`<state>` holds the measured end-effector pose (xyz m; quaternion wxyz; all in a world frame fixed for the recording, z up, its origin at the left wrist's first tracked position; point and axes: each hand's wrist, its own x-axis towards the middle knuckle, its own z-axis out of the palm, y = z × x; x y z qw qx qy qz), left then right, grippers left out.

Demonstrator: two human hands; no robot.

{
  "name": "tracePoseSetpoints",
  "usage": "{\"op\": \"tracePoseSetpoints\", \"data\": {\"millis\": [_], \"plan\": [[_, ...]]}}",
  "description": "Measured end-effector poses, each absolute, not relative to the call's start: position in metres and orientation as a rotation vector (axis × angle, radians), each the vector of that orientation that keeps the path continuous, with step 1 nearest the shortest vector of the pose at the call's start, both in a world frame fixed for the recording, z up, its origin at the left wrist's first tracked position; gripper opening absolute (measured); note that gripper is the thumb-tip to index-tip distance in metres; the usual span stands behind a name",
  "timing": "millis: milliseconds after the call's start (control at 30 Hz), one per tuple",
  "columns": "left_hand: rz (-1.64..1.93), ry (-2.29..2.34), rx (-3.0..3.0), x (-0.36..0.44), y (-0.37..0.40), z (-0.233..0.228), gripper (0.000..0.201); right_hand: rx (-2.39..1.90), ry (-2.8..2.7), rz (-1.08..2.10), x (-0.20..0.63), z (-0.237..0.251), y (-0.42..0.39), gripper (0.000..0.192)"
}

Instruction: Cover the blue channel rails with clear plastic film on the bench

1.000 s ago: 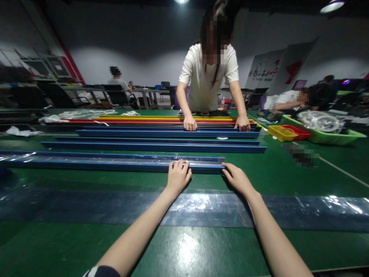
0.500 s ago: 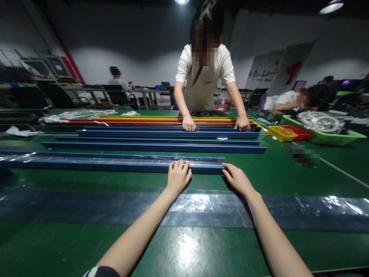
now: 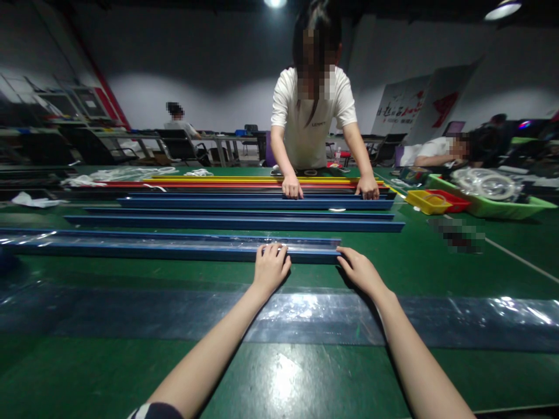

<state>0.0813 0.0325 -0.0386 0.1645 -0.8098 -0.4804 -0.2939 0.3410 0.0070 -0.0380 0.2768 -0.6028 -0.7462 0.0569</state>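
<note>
Together, our fingertips (image 3: 271, 248) meet a long blue channel (image 3: 152, 251).
Our left hand (image 3: 271, 270), slightly spread, laps its near edge; our right hand (image 3: 361, 272), thumb and fingers parted, meets its right end; we cannot tell if either grips. It lies on a green table (image 3: 437, 270) beyond a clear strip (image 3: 314, 320).

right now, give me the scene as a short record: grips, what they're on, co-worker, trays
left grip: on the near side of the closest blue channel
right grip: at that channel's right end
inside that channel: clear, shiny film
in front of it: long see-through strip, flat on the green table
co-worker: across the table, both hands at the farthest blue channel
between: another blue channel
trays, picture right: yellow tray, red tray, green tray
</note>
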Motion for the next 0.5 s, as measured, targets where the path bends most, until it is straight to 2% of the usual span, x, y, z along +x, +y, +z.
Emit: {"op": "tracePoseSetpoints", "data": {"millis": [500], "plan": [[-0.875, -1.288, -2.365, 0.082, 0.0324, -0.0391, 0.029, -1.623, -1.984, 0.154, 0.3397, -0.0381, 0.0063, 0.034]]}}
